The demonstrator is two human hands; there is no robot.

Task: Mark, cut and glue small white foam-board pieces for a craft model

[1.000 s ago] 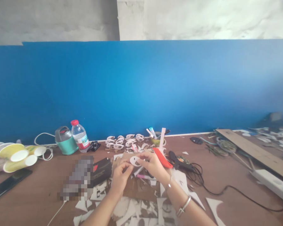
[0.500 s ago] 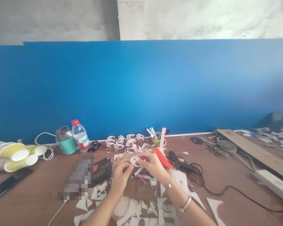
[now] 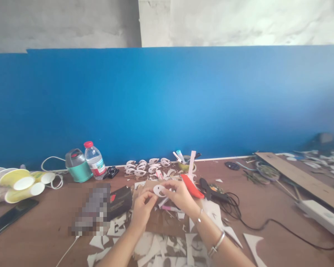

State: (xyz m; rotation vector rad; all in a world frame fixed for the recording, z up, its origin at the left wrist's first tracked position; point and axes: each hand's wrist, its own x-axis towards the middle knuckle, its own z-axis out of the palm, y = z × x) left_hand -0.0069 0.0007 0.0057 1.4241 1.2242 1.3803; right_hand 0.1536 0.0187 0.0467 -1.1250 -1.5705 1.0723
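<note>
Steadying a white cutout point(image 3: 157, 190), I judge.
My right fingers point(image 3: 169, 192) pinch it; whether my left fingers point(image 3: 152, 201) grip, I can't tell. The next move likely needs a light touch.

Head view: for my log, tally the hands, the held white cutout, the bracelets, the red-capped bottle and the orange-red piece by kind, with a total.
Left hand and right hand: 2
White cutout held: 1
Thick bracelet and thin bracelet, both on the right arm: 2
Red-capped bottle: 1
Orange-red piece: 1
Total: 7
</note>
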